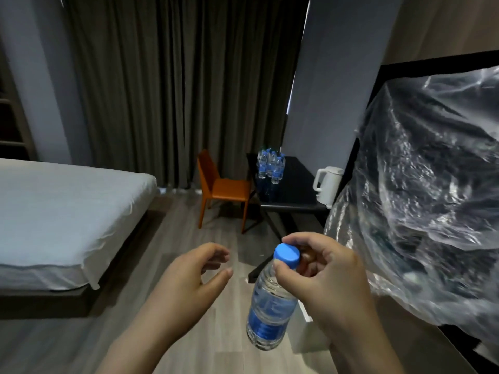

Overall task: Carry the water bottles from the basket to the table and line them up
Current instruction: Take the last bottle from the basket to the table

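The fingers (284, 271) of the right hand (324, 268) pinch one water bottle (270, 300) at the neck, just under its blue cap (287, 255); the bottle hangs tilted below them above the wooden floor (216, 346). The left hand (189, 271), loosely curved and holding nothing, hovers just beside it without touching. Across the room, a cluster of bottles (271, 166) stands on the dark table (294, 190), packed too tightly to count, near one white kettle (328, 186) and one orange chair (224, 190).

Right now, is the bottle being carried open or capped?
Capped. The blue cap sits closed on the neck of the water bottle, which hangs from the right hand pinching it at the cap.
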`<state>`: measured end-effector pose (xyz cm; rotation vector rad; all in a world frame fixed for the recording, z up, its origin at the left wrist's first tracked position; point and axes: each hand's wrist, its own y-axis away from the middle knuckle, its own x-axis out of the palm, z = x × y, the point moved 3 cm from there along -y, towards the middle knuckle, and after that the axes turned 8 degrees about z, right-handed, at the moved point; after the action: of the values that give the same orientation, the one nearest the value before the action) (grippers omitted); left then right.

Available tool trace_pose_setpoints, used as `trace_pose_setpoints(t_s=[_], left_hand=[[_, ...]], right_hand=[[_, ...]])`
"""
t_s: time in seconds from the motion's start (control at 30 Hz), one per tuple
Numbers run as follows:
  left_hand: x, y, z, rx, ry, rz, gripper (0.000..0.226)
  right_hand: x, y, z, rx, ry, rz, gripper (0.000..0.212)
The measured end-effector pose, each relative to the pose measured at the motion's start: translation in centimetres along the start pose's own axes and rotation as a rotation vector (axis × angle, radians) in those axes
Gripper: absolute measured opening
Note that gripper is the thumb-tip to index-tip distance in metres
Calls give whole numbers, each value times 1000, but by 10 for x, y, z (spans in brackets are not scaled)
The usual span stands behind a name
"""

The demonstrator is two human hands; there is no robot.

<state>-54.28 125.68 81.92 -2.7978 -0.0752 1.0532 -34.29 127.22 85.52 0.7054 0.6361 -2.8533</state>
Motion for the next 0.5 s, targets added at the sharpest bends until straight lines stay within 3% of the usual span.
trace_pose_setpoints(t_s=[0.5], left_hand=[[-54,-188,117,-42,-7,-15,24]], right_hand=[[113,-206,-55,55,13,119,26]])
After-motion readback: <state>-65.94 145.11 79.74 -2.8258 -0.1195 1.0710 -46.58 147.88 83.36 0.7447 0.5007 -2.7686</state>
